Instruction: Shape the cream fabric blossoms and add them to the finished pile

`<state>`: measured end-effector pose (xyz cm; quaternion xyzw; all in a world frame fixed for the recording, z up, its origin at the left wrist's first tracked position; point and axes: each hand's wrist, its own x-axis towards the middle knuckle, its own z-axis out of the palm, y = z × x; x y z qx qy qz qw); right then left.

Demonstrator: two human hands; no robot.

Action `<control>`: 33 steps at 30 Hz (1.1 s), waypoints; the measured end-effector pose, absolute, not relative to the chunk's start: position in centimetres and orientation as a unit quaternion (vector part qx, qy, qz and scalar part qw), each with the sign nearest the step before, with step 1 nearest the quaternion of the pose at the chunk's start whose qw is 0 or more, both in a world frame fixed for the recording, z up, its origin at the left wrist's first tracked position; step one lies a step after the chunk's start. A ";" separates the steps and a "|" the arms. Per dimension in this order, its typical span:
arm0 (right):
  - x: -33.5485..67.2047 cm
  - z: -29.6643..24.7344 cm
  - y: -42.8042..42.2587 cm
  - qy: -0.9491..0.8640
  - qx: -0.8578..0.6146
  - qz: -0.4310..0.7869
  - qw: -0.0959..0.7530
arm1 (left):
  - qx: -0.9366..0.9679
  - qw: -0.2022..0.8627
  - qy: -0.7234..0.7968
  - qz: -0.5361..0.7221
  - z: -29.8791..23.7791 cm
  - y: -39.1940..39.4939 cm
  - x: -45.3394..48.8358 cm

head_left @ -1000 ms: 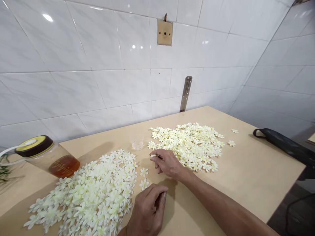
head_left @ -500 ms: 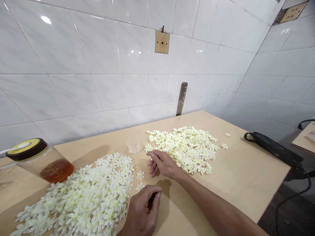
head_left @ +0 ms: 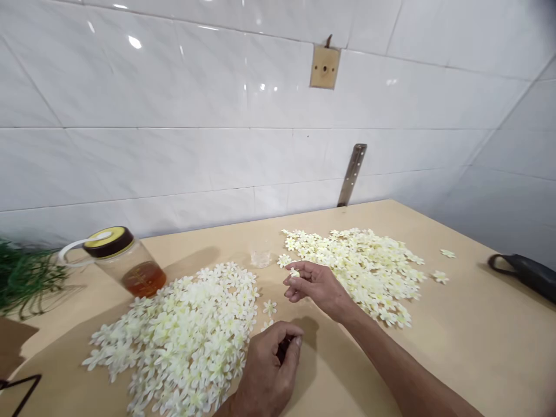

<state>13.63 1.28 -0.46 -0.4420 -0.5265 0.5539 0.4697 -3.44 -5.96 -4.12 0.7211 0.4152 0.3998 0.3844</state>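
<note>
My right hand (head_left: 319,288) pinches a small artificial flower (head_left: 295,273) between thumb and fingers, just left of a spread heap of yellowish-white flowers (head_left: 369,266). Lower down, my left hand (head_left: 271,368) is curled with thumb and forefinger together; whatever is between them is hidden. Beside it on the left lies a larger heap of white flowers (head_left: 195,330). A loose flower (head_left: 270,307) lies between the heaps, and another is partly covered by my left hand. Beyond my hands stands a small clear cup (head_left: 260,258) with something clear in it.
A bottle (head_left: 143,278) of amber liquid with a yellow-and-black lid stands behind the left heap. Green plastic foliage (head_left: 30,278) lies at far left. Two stray flowers and a black strapped object (head_left: 525,275) are on the right. A metal strip (head_left: 351,175) leans against the tiled wall.
The view has swung left, bringing the green foliage into sight. A flower now shows plainly in my right fingers, which have turned slightly. My left hand keeps its curled shape.
</note>
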 end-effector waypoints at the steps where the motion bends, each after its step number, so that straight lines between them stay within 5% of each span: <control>1: 13.7 -0.5 1.3 -0.528 -0.444 0.558 0.460 | 0.718 0.391 0.416 0.399 -4.2 -5.9 -3.4; 16: 13.8 -1.1 1.1 -0.621 -0.571 0.396 0.363 | 0.702 0.400 0.413 0.420 -4.0 -5.9 -3.4; 21: 13.9 -1.0 1.3 -0.613 -0.502 0.464 0.396 | 0.703 0.400 0.418 0.413 -4.0 -6.0 -3.4; 33: 13.9 -0.1 0.8 -0.621 -0.501 0.506 0.327 | 0.699 0.396 0.420 0.422 -4.0 -6.0 -3.5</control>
